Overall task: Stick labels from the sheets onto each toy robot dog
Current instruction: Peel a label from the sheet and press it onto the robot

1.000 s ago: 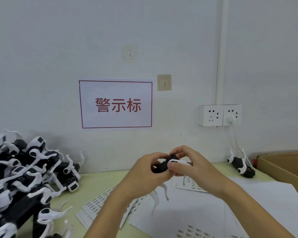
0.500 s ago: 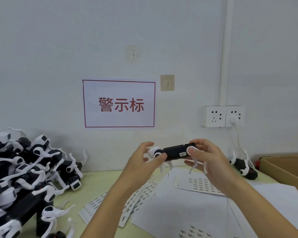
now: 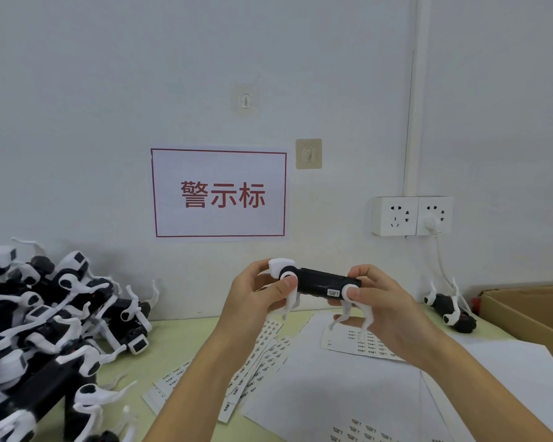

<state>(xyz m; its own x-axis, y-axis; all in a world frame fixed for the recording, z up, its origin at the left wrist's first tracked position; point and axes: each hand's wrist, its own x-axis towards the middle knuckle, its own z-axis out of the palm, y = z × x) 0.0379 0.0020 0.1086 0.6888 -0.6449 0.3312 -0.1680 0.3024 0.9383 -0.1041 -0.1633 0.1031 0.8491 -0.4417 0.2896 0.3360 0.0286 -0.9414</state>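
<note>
1. Head view takes in a pale green table (image 3: 186, 333) pushed against a white wall (image 3: 109, 90)
2. On the wall hang a red-bordered sign (image 3: 219, 193) with red characters, two adhesive hooks (image 3: 308, 153) and a double socket (image 3: 411, 215) with a white plug in its right half; a cable runs down from it
3. Label sheets (image 3: 259, 352) lie fanned on the table in front of the person, partly under large white paper sheets (image 3: 348, 390); another label sheet (image 3: 358, 342) lies on top of the paper below the right hand
4. At the right edge sits an open cardboard box (image 3: 530, 314); what is in it cannot be seen
5. A pile of black-and-white toy robot dogs (image 3: 45, 330) fills the left side of the table, and a single dog (image 3: 449, 309) lies near the wall, just beside the box
6. Above the table, both hands hold one toy robot dog (image 3: 320, 282) level, a small white label (image 3: 333, 293) on its black body
7. Left hand (image 3: 256, 301) grips the dog's left end, thumb on the white joint, fingers curled behind
8. Right hand (image 3: 383, 307) grips the right end, thumb just beside the label, with the white legs hanging below
</note>
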